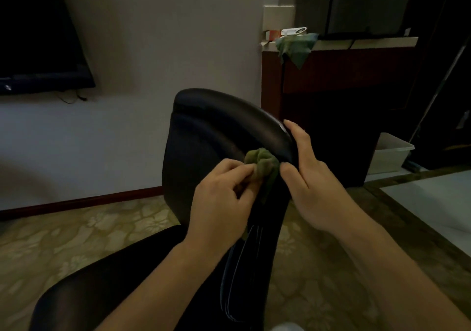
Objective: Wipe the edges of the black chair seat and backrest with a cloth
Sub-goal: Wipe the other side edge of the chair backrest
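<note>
The black chair backrest (216, 126) stands in the middle of the view, with its black seat (107, 287) low at the left. My left hand (221, 198) pinches a bunched green cloth (262, 163) and presses it against the backrest's near side edge. My right hand (313, 177) holds the backrest's right edge, fingers along the rim and thumb beside the cloth.
A dark wooden cabinet (344, 75) stands behind the chair at the right, with a second green cloth (295, 46) draped over its top edge. A white bin (390, 154) sits on the floor beside it. A dark TV (38, 32) hangs on the left wall. Patterned floor lies around the chair.
</note>
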Demonstrator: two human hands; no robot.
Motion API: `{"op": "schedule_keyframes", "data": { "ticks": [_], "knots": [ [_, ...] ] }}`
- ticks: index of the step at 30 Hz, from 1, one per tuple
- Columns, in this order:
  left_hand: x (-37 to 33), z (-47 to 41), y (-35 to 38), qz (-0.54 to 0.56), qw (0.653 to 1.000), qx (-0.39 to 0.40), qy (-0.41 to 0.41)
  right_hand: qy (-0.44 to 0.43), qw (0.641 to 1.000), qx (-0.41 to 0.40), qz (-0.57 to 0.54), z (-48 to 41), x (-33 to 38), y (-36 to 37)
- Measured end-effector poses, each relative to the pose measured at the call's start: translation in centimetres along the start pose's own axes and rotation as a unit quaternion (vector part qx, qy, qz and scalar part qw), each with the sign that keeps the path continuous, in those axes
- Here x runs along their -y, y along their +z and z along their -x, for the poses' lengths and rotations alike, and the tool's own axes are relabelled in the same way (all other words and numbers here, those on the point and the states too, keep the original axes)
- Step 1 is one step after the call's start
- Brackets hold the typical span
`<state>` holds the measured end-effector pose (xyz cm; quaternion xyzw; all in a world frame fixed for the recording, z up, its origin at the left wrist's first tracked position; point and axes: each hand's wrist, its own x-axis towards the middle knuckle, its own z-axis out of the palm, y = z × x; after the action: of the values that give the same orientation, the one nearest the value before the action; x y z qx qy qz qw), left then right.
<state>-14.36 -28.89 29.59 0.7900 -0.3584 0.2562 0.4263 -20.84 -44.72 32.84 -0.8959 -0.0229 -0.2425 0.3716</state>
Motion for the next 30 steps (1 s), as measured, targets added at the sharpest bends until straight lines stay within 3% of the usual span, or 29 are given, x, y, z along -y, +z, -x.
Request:
{"op": "schedule_keyframes", "data": {
  "ticks": [6,12,18,25,30],
  "knots": [
    [1.8,-2.3,-1.1,-0.041,0.999,0.018,-0.023,-0.01,1.0,-0.014,-0.02,0.2,-0.3,0.5],
    [0.4,-1.2,0.1,-0.011,0.999,-0.011,-0.034,-0.01,0.999,-0.024,-0.033,0.2,-0.6,0.5],
    [-0.1,0.5,-0.1,0.014,1.0,0.024,-0.008,-0.021,0.999,-0.027,-0.031,0.1,-0.9,0.7],
    [0.9,-2.1,-0.2,0.03,0.996,-0.001,-0.079,-0.021,0.998,-0.004,-0.051,0.4,-0.9,0.2],
    [-0.3,0.1,0.3,0.067,0.995,0.003,-0.072,-0.026,0.998,-0.01,-0.061,0.4,-1.1,0.3]
  ]
}}
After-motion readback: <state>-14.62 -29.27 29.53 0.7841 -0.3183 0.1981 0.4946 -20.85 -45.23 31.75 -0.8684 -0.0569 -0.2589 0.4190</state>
